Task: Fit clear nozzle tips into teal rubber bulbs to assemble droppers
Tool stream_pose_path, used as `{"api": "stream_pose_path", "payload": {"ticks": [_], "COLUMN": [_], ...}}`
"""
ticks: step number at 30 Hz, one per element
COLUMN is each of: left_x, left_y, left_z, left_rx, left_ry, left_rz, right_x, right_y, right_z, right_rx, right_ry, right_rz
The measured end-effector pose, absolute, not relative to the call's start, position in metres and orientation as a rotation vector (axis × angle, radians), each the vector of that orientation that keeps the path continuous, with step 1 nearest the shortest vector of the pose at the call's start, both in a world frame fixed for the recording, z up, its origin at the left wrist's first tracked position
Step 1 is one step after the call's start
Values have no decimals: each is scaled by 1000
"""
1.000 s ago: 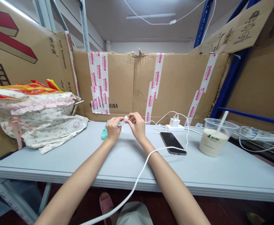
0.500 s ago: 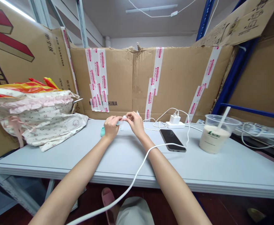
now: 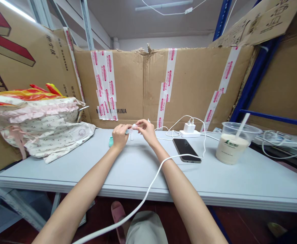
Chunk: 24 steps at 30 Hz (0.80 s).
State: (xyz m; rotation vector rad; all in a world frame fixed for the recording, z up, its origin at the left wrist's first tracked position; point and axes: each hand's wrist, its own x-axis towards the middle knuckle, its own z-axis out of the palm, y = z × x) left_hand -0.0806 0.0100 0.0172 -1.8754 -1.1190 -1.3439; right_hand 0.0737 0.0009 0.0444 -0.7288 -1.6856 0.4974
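Over the back of the table, my left hand [image 3: 119, 135] is closed, with a pale teal piece [image 3: 127, 131] showing at its fingertips. My right hand [image 3: 146, 130] pinches a small white piece [image 3: 134, 126] that meets the left fingers. Both pieces are too small to name for sure and may be parts of one item. Just below them is a small clear tube [image 3: 131, 136]; whether it hangs from the pieces or stands on the table I cannot tell. Beside my left hand sits a mint-green rounded object [image 3: 111, 142], partly hidden by the hand.
A phone [image 3: 187, 150] lies right of my right arm. A white cable [image 3: 148, 189] runs across that forearm. Behind are a white charger [image 3: 189, 127] and, rightward, a drink cup with straw [image 3: 231, 149]. A floral cloth bag [image 3: 44, 132] lies left; cardboard [image 3: 130, 84] walls the back.
The hands stay together in nearly the same place. The right fingers have shifted slightly on the white piece, and the clear tube beneath shows more plainly. The camera view has tilted a little.
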Motion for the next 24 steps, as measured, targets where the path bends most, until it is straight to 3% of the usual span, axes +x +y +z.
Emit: {"api": "stream_pose_path", "payload": {"ticks": [5, 10, 16, 19, 24], "left_x": [-78, -75, -77, -78, -85], "left_y": [9, 6, 3, 2, -2], "left_z": [17, 18, 27, 32, 37], "left_rx": [-1898, -1870, -1767, -1760, -1712], "left_ry": [-1126, -1176, -1281, -1330, -1440], "left_rz": [-1348, -1468, -1650, -1697, -1766], "right_x": [74, 85, 168, 204, 213], "right_y": [1, -8, -63, -81, -101], "right_z": [47, 54, 32, 14, 9], "right_rx": [-725, -842, -1798, -2327, -2369], "right_ry": [-1631, -1657, -1567, -1486, -1592], "right_rz": [651, 517, -166, -46, -9]}}
